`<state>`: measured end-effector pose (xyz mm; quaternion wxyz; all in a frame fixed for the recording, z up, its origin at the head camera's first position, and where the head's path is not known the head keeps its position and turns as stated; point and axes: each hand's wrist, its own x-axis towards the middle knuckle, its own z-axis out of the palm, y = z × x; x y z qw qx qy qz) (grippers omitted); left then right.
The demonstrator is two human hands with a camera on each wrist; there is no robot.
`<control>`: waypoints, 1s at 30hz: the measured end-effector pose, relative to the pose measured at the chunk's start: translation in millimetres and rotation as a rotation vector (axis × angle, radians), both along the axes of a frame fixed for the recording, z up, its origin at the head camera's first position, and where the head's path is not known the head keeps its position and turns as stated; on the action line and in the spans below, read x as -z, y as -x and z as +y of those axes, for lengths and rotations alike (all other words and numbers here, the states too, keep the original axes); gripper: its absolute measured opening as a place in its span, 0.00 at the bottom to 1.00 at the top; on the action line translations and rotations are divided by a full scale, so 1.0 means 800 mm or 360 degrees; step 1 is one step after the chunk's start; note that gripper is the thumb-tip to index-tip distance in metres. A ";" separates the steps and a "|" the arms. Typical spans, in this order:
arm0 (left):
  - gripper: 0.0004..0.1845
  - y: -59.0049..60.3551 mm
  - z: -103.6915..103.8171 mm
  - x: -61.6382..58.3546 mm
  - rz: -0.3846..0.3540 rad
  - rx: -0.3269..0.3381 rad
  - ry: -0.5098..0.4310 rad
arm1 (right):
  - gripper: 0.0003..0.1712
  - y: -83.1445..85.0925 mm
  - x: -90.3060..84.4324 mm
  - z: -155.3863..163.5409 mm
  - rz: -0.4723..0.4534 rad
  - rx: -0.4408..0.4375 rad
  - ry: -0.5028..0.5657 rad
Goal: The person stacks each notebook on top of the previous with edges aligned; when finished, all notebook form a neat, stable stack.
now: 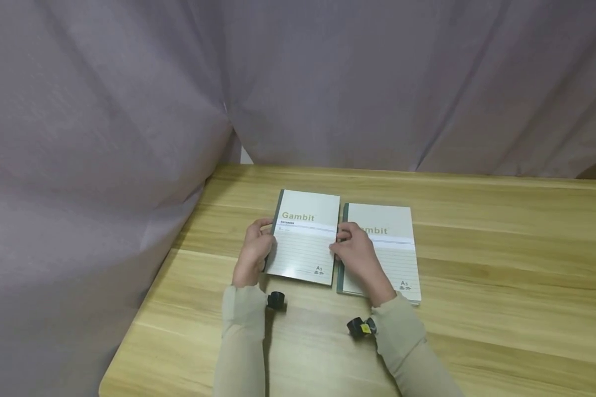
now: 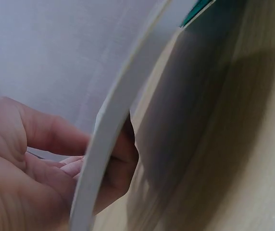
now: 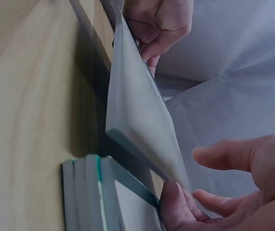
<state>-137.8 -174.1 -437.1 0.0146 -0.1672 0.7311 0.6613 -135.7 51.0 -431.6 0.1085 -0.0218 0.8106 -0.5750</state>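
Note:
A Gambit notebook (image 1: 305,242) with a pale lined cover and dark spine is held just above the table. My left hand (image 1: 255,248) grips its spine side, thumb on the cover and fingers behind, as the left wrist view shows around the notebook's edge (image 2: 104,130). At its opposite side is my right hand (image 1: 361,256). In the right wrist view, those fingertips (image 3: 172,192) lie at the notebook's edge (image 3: 142,110) while the thumb stands apart from the cover. Beneath the right hand lies a stack of similar notebooks (image 1: 394,264), partly covered by that hand.
The wooden table (image 1: 501,309) carries the stack, several notebooks thick with its spines (image 3: 87,192) on the left. Grey curtains (image 1: 338,82) hang behind the table and along its left side. Small black cameras (image 1: 276,300) are worn on both wrists.

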 end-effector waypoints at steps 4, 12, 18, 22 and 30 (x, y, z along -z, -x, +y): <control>0.35 0.000 -0.001 0.001 -0.0014 0.0004 -0.0018 | 0.37 0.001 0.000 0.001 -0.0009 -0.0004 -0.0013; 0.32 0.000 0.000 -0.001 0.0043 0.0017 -0.0022 | 0.35 0.005 -0.003 0.001 0.0009 -0.0026 -0.0036; 0.32 0.005 0.011 0.000 0.0061 0.0074 -0.0028 | 0.35 0.010 -0.007 0.010 0.0012 -0.0014 -0.0053; 0.32 0.005 0.014 0.000 0.0044 0.0079 -0.0007 | 0.35 0.011 -0.008 0.012 -0.0019 -0.0016 -0.0042; 0.33 0.004 0.017 -0.004 0.0054 0.0082 0.0017 | 0.35 0.012 -0.011 0.016 0.0006 -0.0047 -0.0055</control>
